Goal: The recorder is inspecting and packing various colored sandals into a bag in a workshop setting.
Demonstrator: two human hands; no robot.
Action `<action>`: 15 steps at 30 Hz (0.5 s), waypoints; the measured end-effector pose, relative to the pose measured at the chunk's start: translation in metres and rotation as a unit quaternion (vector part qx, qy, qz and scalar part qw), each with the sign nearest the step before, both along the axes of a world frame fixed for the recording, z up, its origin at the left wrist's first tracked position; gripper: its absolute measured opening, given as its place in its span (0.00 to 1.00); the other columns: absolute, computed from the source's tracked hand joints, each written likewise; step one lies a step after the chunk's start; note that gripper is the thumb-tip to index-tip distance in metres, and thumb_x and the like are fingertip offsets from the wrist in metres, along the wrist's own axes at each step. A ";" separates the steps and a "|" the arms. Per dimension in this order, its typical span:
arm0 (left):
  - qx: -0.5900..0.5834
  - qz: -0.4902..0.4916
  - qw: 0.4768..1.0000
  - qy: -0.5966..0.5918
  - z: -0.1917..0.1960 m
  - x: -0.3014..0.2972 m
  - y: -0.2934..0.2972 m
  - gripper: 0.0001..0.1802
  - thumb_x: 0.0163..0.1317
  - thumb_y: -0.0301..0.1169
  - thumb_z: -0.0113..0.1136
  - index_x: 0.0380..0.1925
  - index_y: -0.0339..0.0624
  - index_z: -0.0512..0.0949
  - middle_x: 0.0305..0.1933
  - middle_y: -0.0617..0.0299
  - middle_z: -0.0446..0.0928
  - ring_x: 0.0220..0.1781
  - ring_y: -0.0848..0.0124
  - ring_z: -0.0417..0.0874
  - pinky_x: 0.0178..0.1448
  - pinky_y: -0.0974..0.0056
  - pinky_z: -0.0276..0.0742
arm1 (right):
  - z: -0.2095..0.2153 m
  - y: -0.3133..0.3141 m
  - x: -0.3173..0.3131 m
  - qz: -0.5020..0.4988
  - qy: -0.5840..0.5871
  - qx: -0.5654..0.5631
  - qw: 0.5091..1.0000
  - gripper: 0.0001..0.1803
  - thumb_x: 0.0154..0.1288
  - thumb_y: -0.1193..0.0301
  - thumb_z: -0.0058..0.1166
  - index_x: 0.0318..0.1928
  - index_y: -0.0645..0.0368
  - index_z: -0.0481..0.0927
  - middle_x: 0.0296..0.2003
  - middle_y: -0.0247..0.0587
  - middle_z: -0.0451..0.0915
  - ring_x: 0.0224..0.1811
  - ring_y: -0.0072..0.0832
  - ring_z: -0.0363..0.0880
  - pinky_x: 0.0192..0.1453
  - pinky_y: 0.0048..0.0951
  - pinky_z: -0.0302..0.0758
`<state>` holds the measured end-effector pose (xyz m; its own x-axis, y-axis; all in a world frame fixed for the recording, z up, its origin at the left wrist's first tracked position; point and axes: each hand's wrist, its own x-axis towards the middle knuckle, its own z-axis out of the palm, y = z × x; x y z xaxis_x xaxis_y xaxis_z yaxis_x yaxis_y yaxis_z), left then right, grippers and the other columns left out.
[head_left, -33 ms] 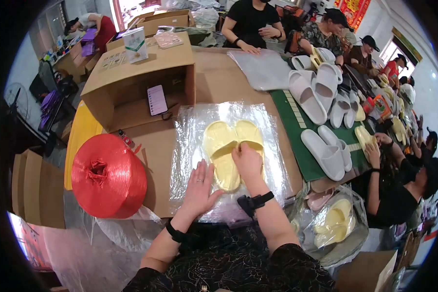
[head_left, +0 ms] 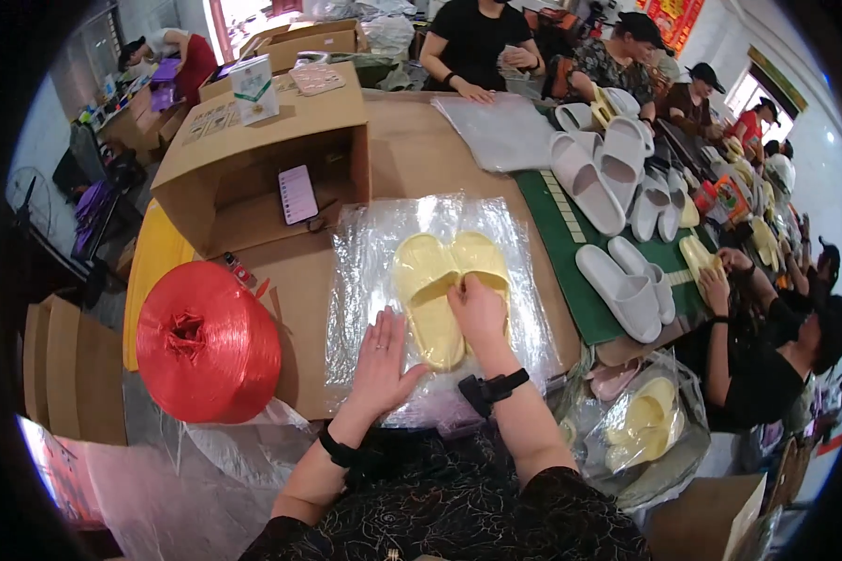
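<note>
A pair of pale yellow slippers (head_left: 430, 266) lies side by side, soles down, on a stack of clear plastic bags (head_left: 355, 252). My left hand (head_left: 378, 360) rests flat on the plastic beside the left slipper, fingers stretched out and thumb apart, holding nothing. At the strap of the right slipper, my right hand (head_left: 480, 313) is closed, its curled fingers gripping near the strap's inner edge. The fingertips are partly hidden, and the hand covers much of that slipper's footbed.
To the left are a red twine roll (head_left: 210, 341) and an open cardboard box (head_left: 262, 140) with a phone (head_left: 298, 194) inside. Grey slippers (head_left: 617, 290) stand on a green mat (head_left: 557, 234) at right. Below them hangs a bag of yellow slippers (head_left: 647, 416). Co-workers surround the table.
</note>
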<state>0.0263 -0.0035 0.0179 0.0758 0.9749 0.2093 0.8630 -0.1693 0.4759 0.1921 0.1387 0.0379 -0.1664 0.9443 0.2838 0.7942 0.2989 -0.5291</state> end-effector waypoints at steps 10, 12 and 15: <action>0.000 0.010 1.000 0.000 0.000 0.000 0.003 0.47 0.62 0.44 0.59 0.74 0.29 0.51 0.78 0.36 0.50 0.81 0.44 0.47 0.81 0.45 0.39 | -0.053 -0.086 0.214 -0.250 0.298 0.195 0.901 0.11 0.66 0.69 0.60 0.45 0.62 0.79 0.28 0.42 0.80 0.30 0.29 0.79 0.38 0.33 0.75; -0.003 0.003 1.000 0.001 0.000 0.005 0.006 0.47 0.63 0.44 0.58 0.74 0.31 0.51 0.79 0.37 0.49 0.82 0.45 0.45 0.82 0.46 0.38 | -0.060 -0.120 0.269 -0.367 0.294 0.261 0.843 0.15 0.67 0.69 0.59 0.51 0.62 0.77 0.33 0.42 0.80 0.34 0.28 0.78 0.42 0.32 0.75; -0.015 0.003 1.000 -0.012 0.003 0.007 0.004 0.47 0.63 0.44 0.58 0.74 0.31 0.51 0.79 0.37 0.49 0.82 0.45 0.45 0.82 0.46 0.37 | -0.070 -0.162 0.325 -0.521 0.267 0.210 0.783 0.17 0.67 0.69 0.57 0.53 0.63 0.73 0.37 0.45 0.80 0.37 0.34 0.78 0.46 0.34 0.75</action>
<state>0.0331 0.0002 0.0211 0.0646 0.9813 0.1811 0.8523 -0.1486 0.5014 0.5170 -0.0228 -0.0324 0.8806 0.2943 0.3713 0.4212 -0.1272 -0.8980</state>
